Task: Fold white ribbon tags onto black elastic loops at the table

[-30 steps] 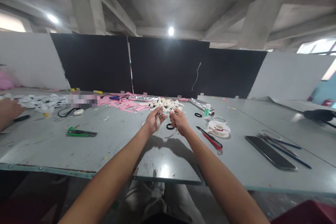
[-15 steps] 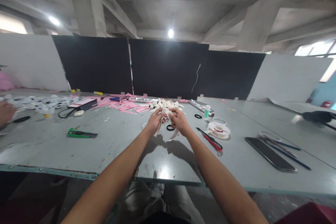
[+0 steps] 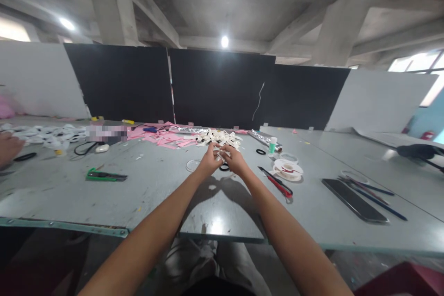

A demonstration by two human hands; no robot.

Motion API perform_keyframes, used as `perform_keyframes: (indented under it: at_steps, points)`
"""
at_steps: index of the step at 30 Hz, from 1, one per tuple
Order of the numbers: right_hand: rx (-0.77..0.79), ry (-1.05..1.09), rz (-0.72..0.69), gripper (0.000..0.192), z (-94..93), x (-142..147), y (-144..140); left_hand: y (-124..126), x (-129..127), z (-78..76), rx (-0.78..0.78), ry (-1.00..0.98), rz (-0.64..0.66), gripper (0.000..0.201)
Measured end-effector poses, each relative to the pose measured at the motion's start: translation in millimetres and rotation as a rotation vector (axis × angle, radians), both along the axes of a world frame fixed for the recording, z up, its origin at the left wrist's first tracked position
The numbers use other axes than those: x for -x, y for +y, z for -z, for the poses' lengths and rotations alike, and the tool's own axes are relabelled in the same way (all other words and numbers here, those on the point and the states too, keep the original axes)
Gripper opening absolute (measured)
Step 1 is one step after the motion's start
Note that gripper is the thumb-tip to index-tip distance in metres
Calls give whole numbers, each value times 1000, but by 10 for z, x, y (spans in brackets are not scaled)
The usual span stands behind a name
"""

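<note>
In the middle of the table, my left hand [image 3: 209, 161] and my right hand [image 3: 234, 159] meet with fingertips pinched together. Between them a bit of white ribbon [image 3: 219, 159] shows; the fingers hide most of it. Just behind lies a heap of cream ribbon bows [image 3: 219, 138]. A black ring [image 3: 225, 167] sits on the table under my hands, partly covered. To the left of my left hand is a clear ring [image 3: 193, 165]. Right of my right hand are a red utility knife [image 3: 277, 183] and a spool of white ribbon [image 3: 288, 169].
A green utility knife [image 3: 106, 175] lies left, a dark phone [image 3: 354, 200] right. Pink strips [image 3: 166, 138] and foil [image 3: 265, 139] lie at the back. A small green-labelled bottle [image 3: 273, 144] stands near a black ring [image 3: 261, 151]. Another person's hand [image 3: 10, 148] is at far left.
The ribbon tails that hung below my hands are out of sight now. My fingers have turned down over the ribbon, and the hands have shifted slightly.
</note>
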State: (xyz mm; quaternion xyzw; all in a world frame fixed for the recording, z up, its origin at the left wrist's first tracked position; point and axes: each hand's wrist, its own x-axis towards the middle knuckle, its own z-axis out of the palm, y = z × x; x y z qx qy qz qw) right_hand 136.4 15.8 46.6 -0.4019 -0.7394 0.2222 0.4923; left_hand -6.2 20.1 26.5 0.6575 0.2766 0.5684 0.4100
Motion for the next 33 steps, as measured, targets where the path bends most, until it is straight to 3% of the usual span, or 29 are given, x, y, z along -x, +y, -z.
perform_keyframes:
  at_steps: [6, 10, 13, 18, 22, 24, 26, 28, 30, 33]
  points:
    - [156, 306, 62, 12, 38, 81, 27, -53, -29, -50, -35, 23, 26, 66]
    - [370, 503, 168, 23, 85, 141, 64, -80, -38, -41, -100, 75, -49, 54]
    - [535, 523, 81, 21, 123, 125, 75, -54, -22, -1, -157, 156, -83, 42]
    - [623, 519, -99, 23, 99, 65, 21, 61, 4, 50, -174, 216, -168, 40]
    - [701, 515, -204, 21, 38, 13, -24, 75, 7, -2, 24, 161, -175, 46]
    - [761, 500, -283, 18, 18, -31, -37, 37, 32, -58, 193, 110, -128, 47]
    - [841, 499, -380, 15, 9, -78, -47, -11, 82, -114, 317, 74, 23, 42]
    - [906, 521, -460, 12, 7, -118, -56, -47, 142, -156, 360, 41, 260, 38]
    - [930, 563, -513, 10, 4, -142, -64, -52, 188, -176, 336, -11, 411, 38]
    - [931, 638, -560, 11, -11, -152, -65, -4, 206, -179, 199, -113, 321, 33]
